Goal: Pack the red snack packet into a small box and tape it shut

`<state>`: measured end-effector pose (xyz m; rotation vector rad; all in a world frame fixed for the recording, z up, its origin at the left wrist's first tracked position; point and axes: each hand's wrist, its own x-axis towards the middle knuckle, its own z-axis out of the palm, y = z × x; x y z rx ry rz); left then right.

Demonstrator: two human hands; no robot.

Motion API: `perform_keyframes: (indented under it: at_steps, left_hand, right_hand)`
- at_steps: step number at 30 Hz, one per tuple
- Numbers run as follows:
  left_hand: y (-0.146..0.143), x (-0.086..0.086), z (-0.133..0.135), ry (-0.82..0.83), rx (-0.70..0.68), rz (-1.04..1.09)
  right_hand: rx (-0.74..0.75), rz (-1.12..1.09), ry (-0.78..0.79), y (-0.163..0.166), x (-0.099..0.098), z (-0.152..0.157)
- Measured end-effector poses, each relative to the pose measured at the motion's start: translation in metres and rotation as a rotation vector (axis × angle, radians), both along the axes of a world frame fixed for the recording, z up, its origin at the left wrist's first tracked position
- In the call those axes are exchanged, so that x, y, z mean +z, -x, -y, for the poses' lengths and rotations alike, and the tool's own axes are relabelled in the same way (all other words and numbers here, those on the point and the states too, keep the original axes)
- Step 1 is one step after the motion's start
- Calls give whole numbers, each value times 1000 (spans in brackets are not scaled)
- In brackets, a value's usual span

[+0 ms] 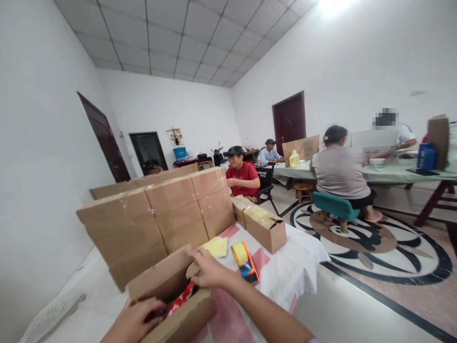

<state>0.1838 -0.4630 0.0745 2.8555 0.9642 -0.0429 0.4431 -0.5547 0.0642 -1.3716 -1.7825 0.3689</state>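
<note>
Your left hand: your left hand point(134, 319) dips into the open carton point(171, 297) at the table's near edge, fingers curled over red packets point(180, 299) inside; whether it grips them, you cannot tell.
Your right hand: your right hand point(209, 270) presses flat, fingers spread, on the carton's far flap.
Beside you: a tape dispenser point(244, 262) lies just right of that hand, a yellow sheet point(216, 246) behind it.
Backdrop: sealed boxes point(160, 214) stand stacked along the table point(303, 267); other people sit at a green table point(392, 172).
</note>
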Motion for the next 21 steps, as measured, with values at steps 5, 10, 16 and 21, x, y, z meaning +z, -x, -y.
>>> perform_keyframes:
  at_steps: [5,10,16,21]
  left_hand:
    - [19,0,-2,-148,-56,214]
    - [34,-9,-8,-197,-84,387]
    - [45,-23,-4,-47,-20,578]
    - [63,-47,-2,30,63,960]
  right_hand:
    - [58,-435,197,3,-10,-9]
    - [-6,-607,374,8,-29,-22]
    - [-48,-649,414,9,-27,-26]
    - [-77,-629,388,12,-24,-24]
